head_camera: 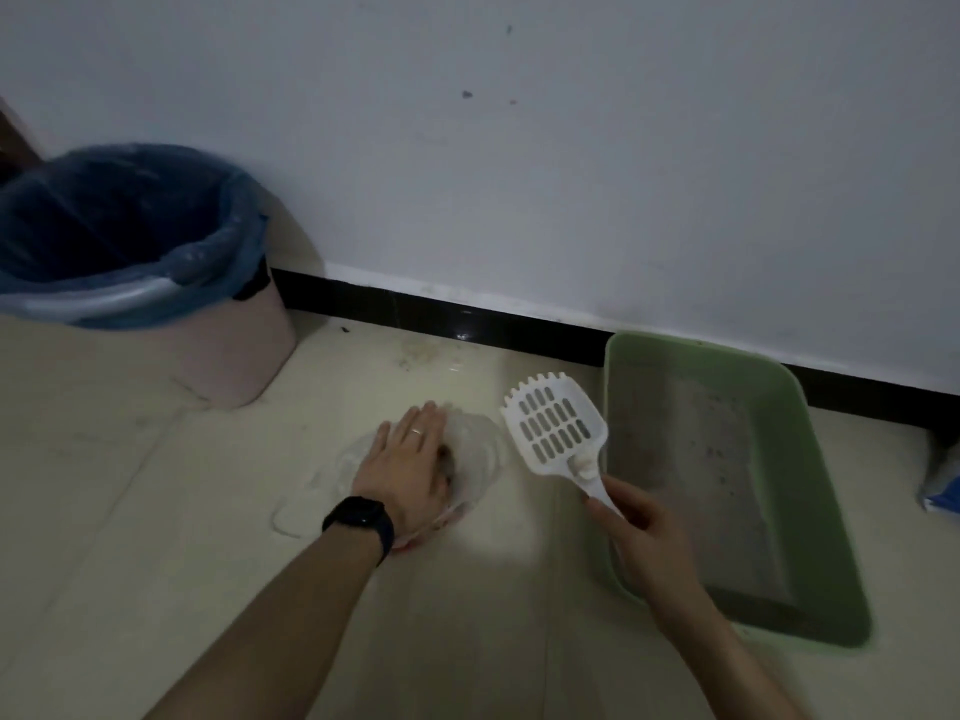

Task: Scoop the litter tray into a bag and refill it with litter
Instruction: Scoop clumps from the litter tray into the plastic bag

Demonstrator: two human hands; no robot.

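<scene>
A green litter tray lies on the floor at the right, against the wall, with a thin layer of grey litter in its bottom. My right hand grips the handle of a white slotted scoop, held just left of the tray with nothing on its blade. My left hand rests flat, fingers spread, on a crumpled clear plastic bag on the floor; it wears a ring and a dark watch. Part of the bag is hidden under the hand.
A pink bin lined with a blue bag stands at the back left by the wall. A blue-and-white package shows at the right edge. A black skirting runs along the wall. Some debris lies on the tiles near it.
</scene>
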